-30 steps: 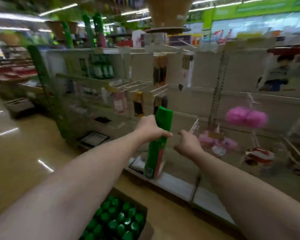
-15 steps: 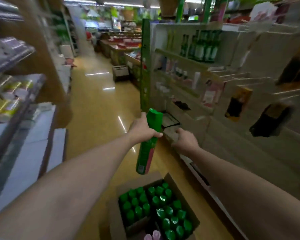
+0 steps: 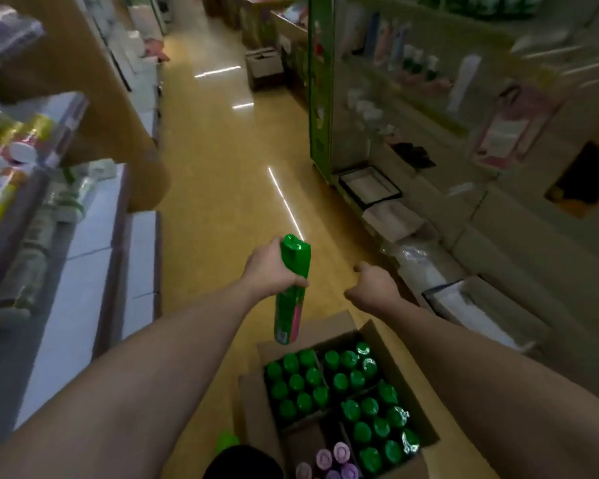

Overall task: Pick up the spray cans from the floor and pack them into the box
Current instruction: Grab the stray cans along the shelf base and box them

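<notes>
My left hand (image 3: 274,274) grips a tall green spray can (image 3: 290,299) with a green cap and a pink label panel, held upright just above the far edge of an open cardboard box (image 3: 391,344) on the floor. The box holds several green-capped cans (image 3: 346,385) in divided sections, and a few purple-capped cans (image 3: 332,458) fill its near corner. My right hand (image 3: 372,286) hovers to the right of the held can with curled fingers and nothing in it. A green cap (image 3: 227,439) shows on the floor left of the box.
I stand in a shop aisle with a glossy tan floor (image 3: 222,167). Stocked shelves (image 3: 32,174) line the left, and a green-edged shelf unit (image 3: 320,98) with hanging goods lines the right. Another cardboard box (image 3: 263,67) sits far down the aisle.
My view has swung left and down from the right-hand shelves to the aisle and box. The left hand has lowered the green can toward the box. The right hand stays beside it.
</notes>
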Demonstrator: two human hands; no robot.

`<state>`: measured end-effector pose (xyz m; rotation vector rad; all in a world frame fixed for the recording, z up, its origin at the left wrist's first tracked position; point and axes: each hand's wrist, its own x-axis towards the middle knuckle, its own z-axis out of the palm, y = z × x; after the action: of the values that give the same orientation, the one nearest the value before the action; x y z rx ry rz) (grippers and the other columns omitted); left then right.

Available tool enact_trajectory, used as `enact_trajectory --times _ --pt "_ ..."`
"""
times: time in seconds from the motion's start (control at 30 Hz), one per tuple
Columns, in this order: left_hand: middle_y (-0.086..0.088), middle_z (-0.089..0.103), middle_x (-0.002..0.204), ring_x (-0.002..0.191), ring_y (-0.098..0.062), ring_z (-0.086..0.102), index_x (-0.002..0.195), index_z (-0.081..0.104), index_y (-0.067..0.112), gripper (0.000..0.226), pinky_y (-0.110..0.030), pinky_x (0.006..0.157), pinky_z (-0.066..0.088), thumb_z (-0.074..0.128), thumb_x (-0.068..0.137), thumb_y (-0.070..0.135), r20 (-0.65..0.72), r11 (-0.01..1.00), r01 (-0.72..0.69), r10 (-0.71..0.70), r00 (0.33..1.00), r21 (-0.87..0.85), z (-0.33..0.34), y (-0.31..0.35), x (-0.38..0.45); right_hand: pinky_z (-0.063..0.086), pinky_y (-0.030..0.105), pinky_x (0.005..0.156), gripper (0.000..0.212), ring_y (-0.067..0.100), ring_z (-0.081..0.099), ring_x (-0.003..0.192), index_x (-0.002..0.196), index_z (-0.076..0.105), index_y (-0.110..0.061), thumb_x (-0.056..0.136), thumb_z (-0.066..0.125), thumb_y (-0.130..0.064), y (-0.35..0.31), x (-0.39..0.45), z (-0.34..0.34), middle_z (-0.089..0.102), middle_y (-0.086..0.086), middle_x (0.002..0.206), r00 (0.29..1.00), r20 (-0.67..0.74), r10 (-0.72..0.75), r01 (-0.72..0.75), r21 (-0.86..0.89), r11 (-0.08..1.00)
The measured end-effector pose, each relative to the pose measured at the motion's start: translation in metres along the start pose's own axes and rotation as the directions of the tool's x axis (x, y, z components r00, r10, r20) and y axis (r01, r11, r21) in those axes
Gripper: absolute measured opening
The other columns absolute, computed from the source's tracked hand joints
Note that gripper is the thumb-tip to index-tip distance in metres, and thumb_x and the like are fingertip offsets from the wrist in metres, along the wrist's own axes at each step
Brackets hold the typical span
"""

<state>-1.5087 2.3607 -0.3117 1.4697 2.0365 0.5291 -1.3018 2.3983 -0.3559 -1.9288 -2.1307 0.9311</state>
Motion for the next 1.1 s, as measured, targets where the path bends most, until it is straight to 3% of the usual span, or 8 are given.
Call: enact_trajectory --times 0.17,0.33,0.43,0.53,0.67,0.87,1.0,1.1 --pt "0.005 0.066 0.106 0.102 -0.019 0.062 0.114 0.057 0.025 0.088 -0.032 0.083 0.054 0.096 0.038 0.048 0.162 0.991 -0.080 0.063 0.985 0.103 0.063 -0.024 0.080 0.059 0.036 0.074 0.057 0.019 0.060 0.093 0.133 0.051 -0.015 0.080 0.071 -0.023 0.040 0.049 0.032 0.060 0.004 0.108 0.981 0.007 0.192 -0.192 0.072 0.979" --pt "0.006 0.064 0.104 0.096 -0.018 0.059 0.128 0.042 0.036 0.104 -0.029 0.081 0.050 0.094 0.038 0.047 0.318 0.970 -0.232 0.196 0.928 0.078 0.131 -0.049 0.147 0.058 0.040 0.075 0.051 0.025 0.061 0.095 0.127 0.054 -0.013 0.080 0.067 -0.027 0.071 0.073 0.085 0.062 0.009 0.107 0.893 0.007 0.449 -0.446 0.134 0.885" --pt "0.004 0.065 0.103 0.097 -0.019 0.061 0.125 0.046 0.033 0.094 -0.026 0.080 0.047 0.093 0.044 0.042 0.388 0.956 -0.290 0.251 0.887 0.044 0.170 -0.069 0.180 0.056 0.034 0.067 0.047 0.022 0.061 0.084 0.124 0.056 -0.014 0.080 0.064 -0.027 0.088 0.090 0.123 0.062 0.006 0.096 0.835 0.017 0.550 -0.545 0.161 0.823" --pt "0.000 0.067 0.103 0.097 -0.022 0.062 0.123 0.052 0.026 0.084 -0.030 0.083 0.050 0.092 0.050 0.036 0.447 0.940 -0.338 0.285 0.848 0.042 0.213 -0.090 0.205 0.052 0.030 0.068 0.048 0.023 0.061 0.085 0.128 0.056 -0.014 0.083 0.063 -0.029 0.106 0.109 0.160 0.064 0.008 0.101 0.802 0.014 0.597 -0.587 0.201 0.784" --pt "0.001 0.064 0.099 0.091 -0.021 0.061 0.117 0.051 0.029 0.076 -0.026 0.076 0.046 0.089 0.052 0.030 0.470 0.933 -0.357 0.298 0.831 0.039 0.274 -0.118 0.226 0.053 0.036 0.083 0.054 0.032 0.062 0.103 0.135 0.051 -0.013 0.086 0.065 -0.031 0.139 0.128 0.209 0.061 0.015 0.122 0.774 0.011 0.633 -0.618 0.229 0.752" --pt "0.017 0.060 0.097 0.087 -0.010 0.062 0.105 0.046 0.044 0.064 -0.032 0.073 0.056 0.077 0.048 0.046 0.501 0.944 -0.328 0.268 0.823 0.034 0.366 -0.157 0.243 0.049 0.037 0.090 0.047 0.035 0.056 0.112 0.131 0.055 -0.010 0.088 0.063 -0.027 0.192 0.142 0.277 0.060 0.017 0.122 0.723 -0.045 0.689 -0.652 0.287 0.702" --pt "0.008 0.058 0.108 0.098 -0.017 0.059 0.109 0.049 0.033 0.062 -0.038 0.084 0.053 0.074 0.052 0.041 0.501 0.940 -0.337 0.266 0.823 0.055 0.415 -0.172 0.248 0.045 0.037 0.088 0.043 0.037 0.056 0.108 0.126 0.058 -0.007 0.087 0.063 -0.024 0.225 0.140 0.323 0.060 0.018 0.116 0.674 -0.062 0.737 -0.693 0.295 0.658" --pt "-0.002 0.058 0.114 0.105 -0.021 0.057 0.116 0.051 0.020 0.062 -0.025 0.083 0.045 0.082 0.063 0.023 0.514 0.955 -0.289 0.219 0.830 0.060 0.442 -0.176 0.252 0.045 0.037 0.086 0.042 0.037 0.055 0.106 0.125 0.058 -0.005 0.087 0.063 -0.022 0.244 0.130 0.353 0.060 0.018 0.113 0.638 -0.054 0.769 -0.717 0.322 0.618"
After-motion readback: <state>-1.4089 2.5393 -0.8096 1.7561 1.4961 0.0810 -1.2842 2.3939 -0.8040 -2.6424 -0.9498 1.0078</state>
